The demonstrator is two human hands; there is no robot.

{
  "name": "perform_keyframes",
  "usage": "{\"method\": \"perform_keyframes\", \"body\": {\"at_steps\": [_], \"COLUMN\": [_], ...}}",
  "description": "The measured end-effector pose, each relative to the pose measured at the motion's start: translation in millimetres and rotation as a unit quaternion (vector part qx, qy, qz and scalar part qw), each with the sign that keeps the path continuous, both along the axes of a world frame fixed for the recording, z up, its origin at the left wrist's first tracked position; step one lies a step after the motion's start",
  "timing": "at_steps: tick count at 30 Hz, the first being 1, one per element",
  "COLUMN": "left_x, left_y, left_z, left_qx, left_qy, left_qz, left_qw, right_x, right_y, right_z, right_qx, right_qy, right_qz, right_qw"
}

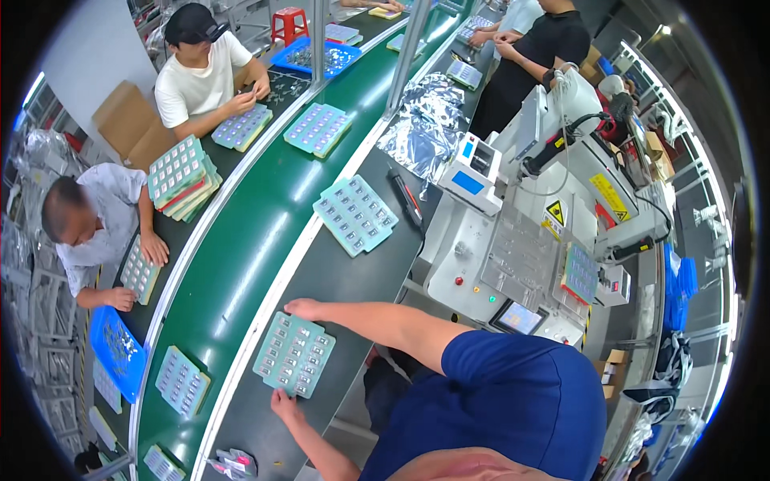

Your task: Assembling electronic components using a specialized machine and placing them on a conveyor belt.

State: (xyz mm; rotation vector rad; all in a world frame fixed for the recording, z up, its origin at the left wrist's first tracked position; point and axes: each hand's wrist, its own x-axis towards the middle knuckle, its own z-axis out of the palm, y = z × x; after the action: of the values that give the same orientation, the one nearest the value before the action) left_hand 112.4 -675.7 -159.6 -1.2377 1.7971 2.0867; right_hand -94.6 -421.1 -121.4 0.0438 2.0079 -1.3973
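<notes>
A pale green tray with rows of small metal parts in its pockets lies over the dark worktop, close to the white rail of the conveyor. My right hand grips its upper edge, with the bare forearm reaching across from a blue sleeve. At the lower edge, my left hand pinches the tray's rim with thumb and fingers. Whether the tray rests on the worktop or is slightly lifted, I cannot tell. A second pale green tray, also filled with small parts, lies further up the worktop.
The green conveyor runs alongside, carrying several trays, including one nearby. A black-and-red handheld tool and crumpled foil lie beyond. A machine stands on the right. Two co-workers handle trays and parts across the belt.
</notes>
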Motion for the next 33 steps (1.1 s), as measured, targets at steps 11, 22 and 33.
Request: {"method": "perform_keyframes", "body": {"at_steps": [11,22,33], "left_x": [-92.7,-227.8,-115.7], "left_y": [8.4,55.8,65.1], "left_z": [10.9,19.2,108.1], "left_qx": [-0.059,-0.338,-0.466], "left_qy": [-0.018,0.088,0.185], "left_qz": [-0.195,-0.630,-0.039], "left_qw": [0.979,0.694,0.864], "right_x": [77.0,207.3,146.2], "right_y": [72.7,48.4,118.5], "right_z": [26.5,-24.5,5.6], "right_qx": [0.024,-0.366,-0.074], "right_qy": [-0.086,-0.218,-0.034], "right_qz": [-0.193,-0.503,-0.382], "right_qw": [0.977,0.752,0.920]}}
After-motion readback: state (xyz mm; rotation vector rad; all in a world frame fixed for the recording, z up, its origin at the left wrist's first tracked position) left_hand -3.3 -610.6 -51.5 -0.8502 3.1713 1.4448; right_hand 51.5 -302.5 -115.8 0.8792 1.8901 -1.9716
